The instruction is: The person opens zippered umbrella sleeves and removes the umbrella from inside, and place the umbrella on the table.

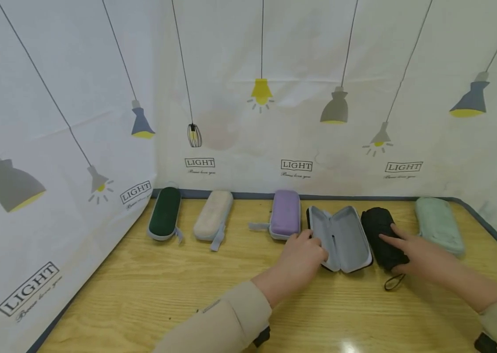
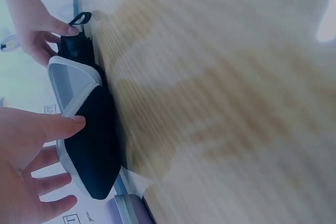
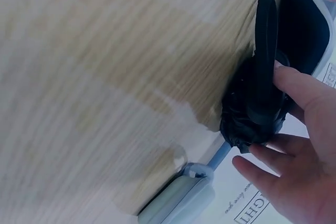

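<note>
A black hard case (image 1: 354,242) with a grey lining lies spread open on the table, its two halves side by side. My left hand (image 1: 299,260) holds its left half; in the left wrist view the thumb (image 2: 71,124) lies on the rim and the other fingers reach along the side. Just right of the case lies a black folded umbrella (image 1: 378,230) with a wrist strap (image 1: 394,282) at its near end. My right hand (image 1: 425,255) grips the umbrella, thumb at the strap end and fingers over its top and right side, as the right wrist view shows.
Along the back stand closed cases: dark green (image 1: 165,211), cream (image 1: 214,213) and purple (image 1: 285,211) to the left, pale mint green (image 1: 440,225) at the right. Behind them hangs a white cloth (image 1: 239,147) printed with lamps, also draped along both sides of the wooden table (image 1: 151,294).
</note>
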Tool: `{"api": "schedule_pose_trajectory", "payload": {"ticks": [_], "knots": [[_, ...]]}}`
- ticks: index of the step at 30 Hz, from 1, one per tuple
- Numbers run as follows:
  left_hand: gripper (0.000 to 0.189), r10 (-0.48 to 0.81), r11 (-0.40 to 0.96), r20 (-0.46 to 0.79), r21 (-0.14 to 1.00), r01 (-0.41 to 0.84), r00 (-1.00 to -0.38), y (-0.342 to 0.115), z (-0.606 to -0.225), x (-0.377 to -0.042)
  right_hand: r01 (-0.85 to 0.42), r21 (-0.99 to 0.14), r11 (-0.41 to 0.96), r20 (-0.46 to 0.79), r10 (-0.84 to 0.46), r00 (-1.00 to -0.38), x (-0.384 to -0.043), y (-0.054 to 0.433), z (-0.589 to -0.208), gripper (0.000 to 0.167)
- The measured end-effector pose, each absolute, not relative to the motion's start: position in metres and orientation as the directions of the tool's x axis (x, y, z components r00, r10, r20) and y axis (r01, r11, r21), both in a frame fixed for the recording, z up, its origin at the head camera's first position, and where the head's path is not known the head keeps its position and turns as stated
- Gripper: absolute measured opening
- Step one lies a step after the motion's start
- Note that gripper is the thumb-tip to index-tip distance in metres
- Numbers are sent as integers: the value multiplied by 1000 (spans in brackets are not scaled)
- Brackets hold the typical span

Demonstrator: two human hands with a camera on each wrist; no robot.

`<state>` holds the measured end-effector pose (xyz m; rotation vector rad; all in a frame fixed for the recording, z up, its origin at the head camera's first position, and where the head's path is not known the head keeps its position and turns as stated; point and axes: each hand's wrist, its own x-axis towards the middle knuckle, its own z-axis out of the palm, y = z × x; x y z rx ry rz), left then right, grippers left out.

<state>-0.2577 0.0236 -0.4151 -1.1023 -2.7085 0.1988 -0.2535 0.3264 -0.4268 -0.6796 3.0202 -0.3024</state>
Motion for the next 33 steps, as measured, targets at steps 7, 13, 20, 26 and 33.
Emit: {"api": "schedule_pose_trajectory", "payload": {"ticks": [7, 13, 20, 26, 33], "knots": [[27, 675, 734, 114, -200, 649, -729, 35, -413, -274, -394, -203, 896, 3, -402, -916, -265, 329, -424, 85], [29, 650, 755, 109, -207, 623, -752, 44, -411, -287, -367, -191, 910, -17, -377, -926, -276, 328, -422, 86], [28, 646, 761, 124, -189, 621, -753, 50, -414, -302, -370, -172, 913, 9, -374, -927, -286, 329, -422, 84], [28, 647, 760, 105, -170, 627, -756, 54, -415, -309, -358, -188, 915, -11, -367, -930, -294, 333, -420, 85], [28, 636, 769, 101, -163, 618, -765, 60, -416, -315, -335, -172, 926, -54, -349, -936, -307, 330, -416, 84]]}}
